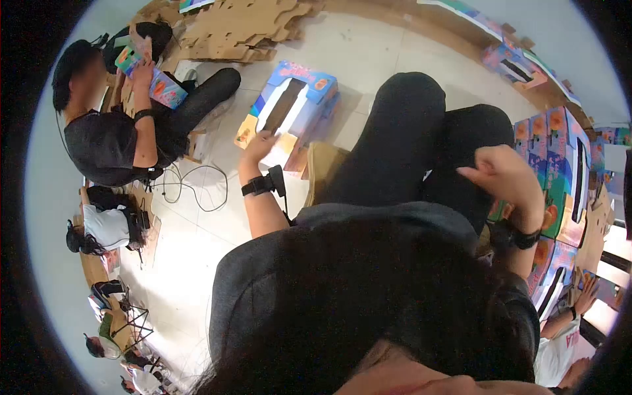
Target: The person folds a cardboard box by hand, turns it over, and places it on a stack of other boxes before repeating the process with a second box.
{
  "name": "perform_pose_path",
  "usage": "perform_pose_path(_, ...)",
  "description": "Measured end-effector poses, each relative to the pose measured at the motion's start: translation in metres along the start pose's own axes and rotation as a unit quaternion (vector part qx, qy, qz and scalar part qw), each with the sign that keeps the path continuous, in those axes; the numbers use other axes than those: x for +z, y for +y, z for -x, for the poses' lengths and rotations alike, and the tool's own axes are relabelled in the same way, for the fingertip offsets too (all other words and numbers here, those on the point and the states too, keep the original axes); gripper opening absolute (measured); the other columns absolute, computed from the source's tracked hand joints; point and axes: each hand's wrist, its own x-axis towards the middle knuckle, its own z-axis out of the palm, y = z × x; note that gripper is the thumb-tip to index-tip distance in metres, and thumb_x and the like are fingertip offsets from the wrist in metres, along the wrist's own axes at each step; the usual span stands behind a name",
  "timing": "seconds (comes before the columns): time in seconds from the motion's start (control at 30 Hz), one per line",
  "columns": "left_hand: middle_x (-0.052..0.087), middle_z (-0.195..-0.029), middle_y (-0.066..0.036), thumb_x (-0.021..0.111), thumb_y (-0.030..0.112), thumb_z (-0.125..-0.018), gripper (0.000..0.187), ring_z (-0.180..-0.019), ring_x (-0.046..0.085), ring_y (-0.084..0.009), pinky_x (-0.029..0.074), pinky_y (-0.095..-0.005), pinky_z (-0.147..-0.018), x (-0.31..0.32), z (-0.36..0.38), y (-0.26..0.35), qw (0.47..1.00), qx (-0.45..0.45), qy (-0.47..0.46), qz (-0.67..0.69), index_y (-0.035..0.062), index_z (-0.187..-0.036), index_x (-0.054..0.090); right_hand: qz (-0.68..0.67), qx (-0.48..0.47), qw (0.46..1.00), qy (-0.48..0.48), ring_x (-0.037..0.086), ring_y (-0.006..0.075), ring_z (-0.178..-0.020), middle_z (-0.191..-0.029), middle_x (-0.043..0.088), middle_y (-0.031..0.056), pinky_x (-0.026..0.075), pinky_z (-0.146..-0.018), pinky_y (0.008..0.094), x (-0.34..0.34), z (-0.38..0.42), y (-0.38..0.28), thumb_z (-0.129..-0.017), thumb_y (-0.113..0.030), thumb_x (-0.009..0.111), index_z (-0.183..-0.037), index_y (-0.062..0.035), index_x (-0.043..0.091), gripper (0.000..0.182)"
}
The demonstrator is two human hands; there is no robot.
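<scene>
A colourful printed box point(318, 91) with a long dark slot in a white panel lies on the floor ahead, left of my knees. My left hand point(260, 147), with a dark band on its wrist, is over the near end of this box, its fingers curled. Whether it grips the box or something small cannot be made out. Over my right thigh, my right hand point(503, 172) is raised with its fingers folded in, and nothing shows in it.
Similar boxes point(558, 164) are stacked at my right. Flattened cardboard point(230, 29) lies at the far left. A seated person point(99, 148) at the left holds another printed box point(167, 90). A black cable point(197, 209) loops on the floor. Other people sit further off, and one is at the lower right.
</scene>
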Motion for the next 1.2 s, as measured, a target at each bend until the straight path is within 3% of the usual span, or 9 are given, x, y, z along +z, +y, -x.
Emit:
perform_pose_path(0.07, 0.061, -0.135, -0.027, 0.076, 0.058, -0.079, 0.098, -0.128, 0.059, -0.0340, 0.047, -0.0413, -0.106, 0.024, -0.022, -0.016, 0.994, -0.032, -0.067, -0.075, -0.0039, -0.147, 0.045, -0.037, 0.084, 0.995, 0.039, 0.045, 0.0285, -0.051, -0.056, 0.046, 0.0148, 0.037, -0.050, 0.0417, -0.008, 0.008, 0.025, -0.086, -0.036, 0.080, -0.062, -0.0011, 0.051, 0.051)
perform_pose_path(0.17, 0.053, -0.144, -0.029, 0.084, 0.053, -0.071, 0.108, -0.134, 0.054, -0.0383, 0.043, -0.0435, -0.111, 0.059, -0.053, -0.042, 0.995, 0.067, 0.014, -0.066, -0.0016, -0.152, 0.038, -0.043, 0.257, 0.966, 0.010, 0.041, 0.0180, -0.047, -0.050, 0.041, 0.0127, 0.035, -0.047, 0.0379, -0.014, 0.013, 0.054, -0.083, -0.042, 0.082, -0.058, 0.0026, 0.052, 0.060)
perform_pose_path(0.2, 0.044, -0.151, -0.029, 0.089, 0.051, -0.065, 0.120, -0.141, 0.044, -0.0423, 0.040, -0.0470, -0.115, 0.064, -0.058, -0.038, 0.994, 0.030, 0.009, -0.105, 0.0030, -0.157, 0.030, -0.028, 0.305, 0.952, 0.000, 0.040, 0.0149, -0.046, -0.049, 0.039, 0.0119, 0.035, -0.046, 0.0368, -0.015, 0.014, 0.060, -0.083, -0.044, 0.083, -0.056, 0.0039, 0.052, 0.063)
perform_pose_path(0.33, 0.021, -0.164, -0.025, 0.097, 0.045, -0.054, 0.148, -0.151, 0.022, -0.0443, 0.025, -0.0539, -0.122, 0.093, -0.074, -0.039, 0.971, -0.029, -0.001, -0.236, 0.0158, -0.163, 0.002, -0.119, 0.373, 0.920, 0.017, 0.041, 0.0085, -0.043, -0.045, 0.034, 0.0031, 0.034, -0.041, 0.0340, 0.005, 0.016, 0.084, -0.078, -0.049, 0.086, -0.049, 0.0026, 0.047, 0.071)
perform_pose_path(0.47, 0.027, -0.161, -0.025, 0.098, 0.045, -0.053, 0.156, -0.150, 0.027, -0.0402, 0.023, -0.0602, -0.120, 0.107, -0.089, -0.043, 0.963, -0.064, 0.003, -0.262, 0.0168, -0.162, -0.010, -0.160, 0.364, 0.917, 0.023, 0.041, 0.0055, -0.043, -0.047, 0.034, -0.0032, 0.033, -0.038, 0.0312, 0.007, 0.015, 0.092, -0.076, -0.050, 0.088, -0.046, -0.0019, 0.045, 0.071)
perform_pose_path(0.7, 0.050, -0.138, -0.019, 0.092, 0.055, -0.054, 0.138, -0.131, 0.048, -0.0350, 0.030, -0.0567, -0.113, 0.108, -0.079, -0.026, 0.957, -0.054, 0.069, -0.277, 0.0114, -0.160, 0.015, -0.210, 0.372, 0.904, -0.009, 0.045, 0.0074, -0.039, -0.044, 0.041, -0.0020, 0.034, -0.037, 0.0289, 0.000, 0.003, 0.091, -0.075, -0.047, 0.089, -0.045, -0.0029, 0.047, 0.068)
perform_pose_path(0.93, 0.057, -0.114, -0.016, 0.086, 0.051, -0.057, 0.089, -0.112, 0.054, -0.0348, 0.031, -0.0494, -0.101, 0.098, -0.049, 0.018, 0.935, 0.181, 0.265, -0.151, 0.0031, -0.122, 0.047, -0.156, 0.350, 0.923, 0.029, 0.040, 0.0080, -0.041, -0.045, 0.037, -0.0013, 0.031, -0.039, 0.0312, 0.002, 0.002, 0.081, -0.073, -0.053, 0.088, -0.046, -0.0016, 0.047, 0.071)
perform_pose_path(1.13, 0.056, -0.104, -0.015, 0.085, 0.050, -0.058, 0.078, -0.106, 0.053, -0.0334, 0.031, -0.0506, -0.101, 0.046, -0.012, 0.092, 0.919, 0.232, 0.285, -0.145, 0.0012, -0.109, 0.051, -0.127, 0.328, 0.935, 0.051, 0.030, 0.0078, -0.052, -0.053, 0.025, 0.0006, 0.024, -0.045, 0.0356, 0.006, 0.007, 0.079, -0.073, -0.056, 0.086, -0.049, -0.0013, 0.040, 0.076)
perform_pose_path(1.2, 0.056, -0.106, -0.016, 0.085, 0.048, -0.057, 0.067, -0.106, 0.053, -0.0360, 0.033, -0.0516, -0.099, 0.027, -0.002, 0.120, 0.870, 0.334, 0.337, -0.137, 0.0048, -0.100, 0.057, -0.125, 0.300, 0.943, 0.073, 0.029, 0.0088, -0.051, -0.052, 0.023, 0.0041, 0.024, -0.045, 0.0364, 0.008, 0.013, 0.077, -0.075, -0.058, 0.084, -0.049, -0.0001, 0.041, 0.077)
